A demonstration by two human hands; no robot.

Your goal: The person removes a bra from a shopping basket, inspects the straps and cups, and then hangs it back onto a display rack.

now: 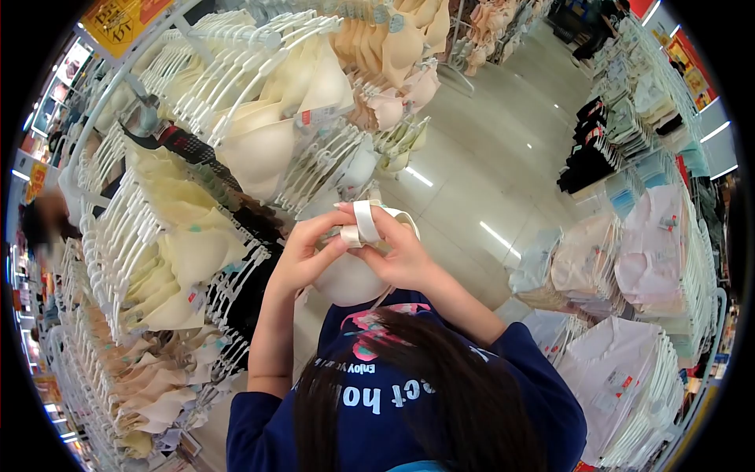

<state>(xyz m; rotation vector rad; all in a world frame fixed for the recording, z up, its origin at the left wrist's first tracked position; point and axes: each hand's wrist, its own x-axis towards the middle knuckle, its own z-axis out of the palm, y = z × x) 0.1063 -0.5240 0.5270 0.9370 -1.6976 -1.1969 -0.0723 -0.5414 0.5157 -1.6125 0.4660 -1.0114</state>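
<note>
Both my hands meet in front of my chest around a pale strap (362, 223) that loops up between the fingers. My left hand (311, 250) appears on the left side of the view, its thumb and fingers pinching the strap's end. From the right side, my right hand (397, 256) closes its fingers on the same strap. Below the hands hangs a pale bra cup (351, 281), partly hidden by them. A hanger or its hook may be behind the fingers; I cannot make it out.
Racks of cream bras (259, 145) and yellow bras (193, 252) on white hangers stand close on the left. Across the tiled aisle (480, 157), more racks hold pale garments (649, 244) and black garments (586, 161). A person (609, 20) is far off at upper right.
</note>
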